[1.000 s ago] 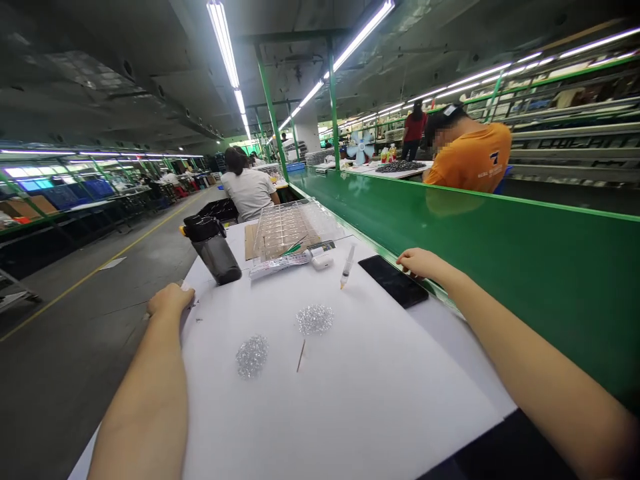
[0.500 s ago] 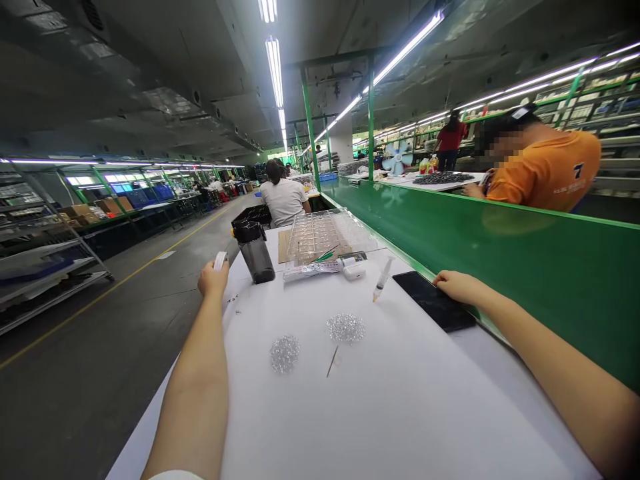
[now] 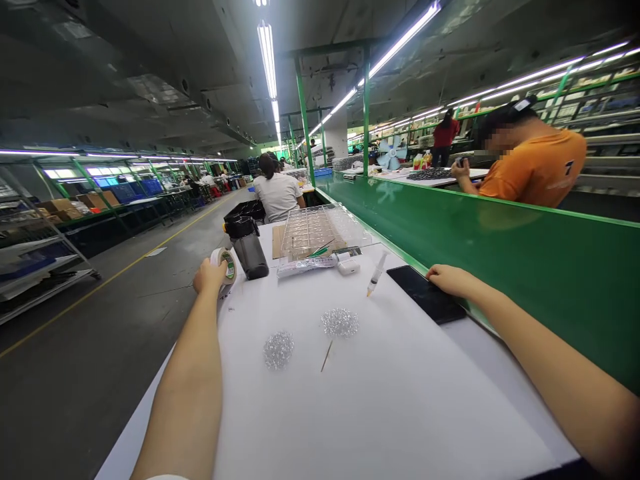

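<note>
My left hand [image 3: 209,276] is closed around a roll of tape [image 3: 229,267] at the table's left edge, beside a dark translucent bottle [image 3: 253,257]. The roll's printed inner ring faces the table. On the right, my right hand [image 3: 447,279] rests with curled fingers at the edge of a black phone-like slab [image 3: 423,293], by the green rail; what its fingers grip is hidden. Between my arms lie two piles of small clear glittering pieces, a left pile [image 3: 279,350] and a right pile [image 3: 340,323]. A thin stick [image 3: 327,357] lies below the right pile. A syringe [image 3: 377,275] lies nearby.
Clear compartment trays [image 3: 313,230], green-handled tweezers [image 3: 319,252] and a white case [image 3: 349,265] sit at the far end of the white table [image 3: 380,400]. A green conveyor belt [image 3: 500,247] runs along the right. A co-worker in orange [image 3: 537,167] sits beyond it.
My left hand has turned the tape roll, so its round side face now shows. My right hand stays by the black slab. The whole view has shifted slightly.
</note>
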A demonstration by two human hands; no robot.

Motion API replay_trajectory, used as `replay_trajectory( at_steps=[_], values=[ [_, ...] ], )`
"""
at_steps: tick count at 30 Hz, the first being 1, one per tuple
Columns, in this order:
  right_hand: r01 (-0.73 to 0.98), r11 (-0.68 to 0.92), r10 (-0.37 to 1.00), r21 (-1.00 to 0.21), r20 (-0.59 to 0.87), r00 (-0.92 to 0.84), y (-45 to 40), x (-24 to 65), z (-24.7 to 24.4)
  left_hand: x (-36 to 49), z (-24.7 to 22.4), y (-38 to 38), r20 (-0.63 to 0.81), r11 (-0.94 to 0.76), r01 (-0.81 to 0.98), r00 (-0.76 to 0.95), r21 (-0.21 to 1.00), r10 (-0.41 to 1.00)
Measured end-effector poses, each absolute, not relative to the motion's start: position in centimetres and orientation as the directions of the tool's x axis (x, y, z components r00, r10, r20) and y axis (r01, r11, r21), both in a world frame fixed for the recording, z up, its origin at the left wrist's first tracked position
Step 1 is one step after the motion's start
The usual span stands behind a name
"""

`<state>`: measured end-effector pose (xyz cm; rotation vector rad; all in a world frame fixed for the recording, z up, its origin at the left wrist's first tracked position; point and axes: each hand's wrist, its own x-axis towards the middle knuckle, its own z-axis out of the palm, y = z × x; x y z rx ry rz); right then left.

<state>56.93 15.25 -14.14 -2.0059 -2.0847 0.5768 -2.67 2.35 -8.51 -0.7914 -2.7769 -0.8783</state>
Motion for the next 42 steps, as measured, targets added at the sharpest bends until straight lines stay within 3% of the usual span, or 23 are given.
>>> replay_trajectory(
  at_steps=[7, 24, 29, 42],
  values=[
    [0.933, 0.011, 0.988, -0.36, -0.138, -0.065, 14.5, 56.5, -13.3, -3.3, -8.8, 2.7, 0.282, 0.641, 0.519, -0.852, 0.565, 0.441],
    [0.914, -0.062, 0.983, -0.401, -0.181, -0.012, 13.4, 55.9, -12.1, -3.0, -9.1, 2.4, 0.302, 0.61, 0.523, -0.849, 0.595, 0.434],
    [0.907, -0.073, 0.981, -0.414, -0.194, -0.009, 13.3, 55.9, -12.1, -2.7, -9.0, 2.3, 0.326, 0.611, 0.543, -0.838, 0.576, 0.437],
    [0.916, -0.034, 0.977, -0.399, -0.205, -0.054, 13.9, 56.1, -12.5, -2.7, -9.3, 1.9, 0.214, 0.656, 0.548, -0.827, 0.519, 0.521]
  ],
)
